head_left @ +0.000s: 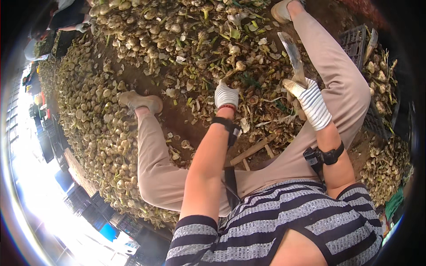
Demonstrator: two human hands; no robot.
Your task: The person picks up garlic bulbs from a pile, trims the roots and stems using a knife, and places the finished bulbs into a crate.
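Note:
My right hand (309,101), in a white striped glove, is closed around a large knife (292,54) beside my right knee. The knife's broad, stained blade points away from me and slightly left. Reaching forward between my legs, my gloved left hand (226,96) is low over a litter of stalks and husks (262,91). The back of this hand hides most of its fingers, so I cannot make out whether it grips anything. Just beyond its fingertips lies a garlic bulb (240,66).
Heaped garlic (151,22) spreads ahead, with another broad pile (95,128) left of my left foot. Dark plastic crates (354,43) stand past my right knee. Wooden slats (252,150) lie near my lap. Another person's gloved hand (82,27) shows at far left.

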